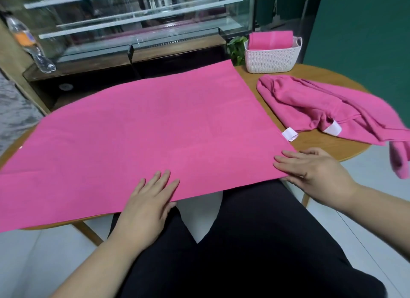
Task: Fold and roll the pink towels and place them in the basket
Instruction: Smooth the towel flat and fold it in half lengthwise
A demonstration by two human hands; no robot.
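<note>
A large pink towel [142, 129] lies spread flat over most of the round wooden table [315, 72]. My left hand [148, 200] lies on the towel's near edge with straight fingers. My right hand [310, 167] presses flat on the towel's near right corner, just below a white tag [289, 134]. A crumpled heap of pink towels [315, 108] lies on the table's right side, one end hanging over the edge. At the back right, a white woven basket [271, 58] holds rolled pink towels [270, 38].
A glass display cabinet [133, 25] stands behind the table, with a plastic bottle [28, 42] at its left. A green plant [237, 48] sits beside the basket. My legs in black trousers are under the table's near edge.
</note>
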